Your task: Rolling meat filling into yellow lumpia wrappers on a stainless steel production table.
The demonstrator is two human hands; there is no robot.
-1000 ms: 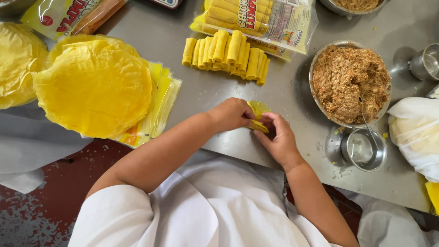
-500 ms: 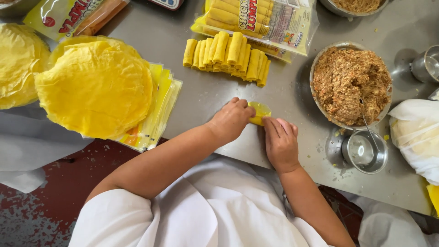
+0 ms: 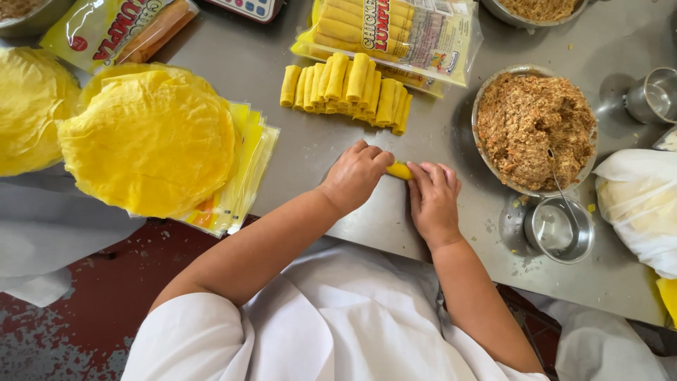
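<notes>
While both forearms are stretched forward over the steel table [image 3: 296, 152], a yellow roll [image 3: 399, 170] is pressed flat against it, near its front edge, between the left hand [image 3: 355, 176] and the right hand [image 3: 432, 201], fingers extended and close together. Roughly a dozen finished rolls [image 3: 347, 88] are stacked beyond; one bowl of filling [image 3: 536, 130] is seen.
</notes>
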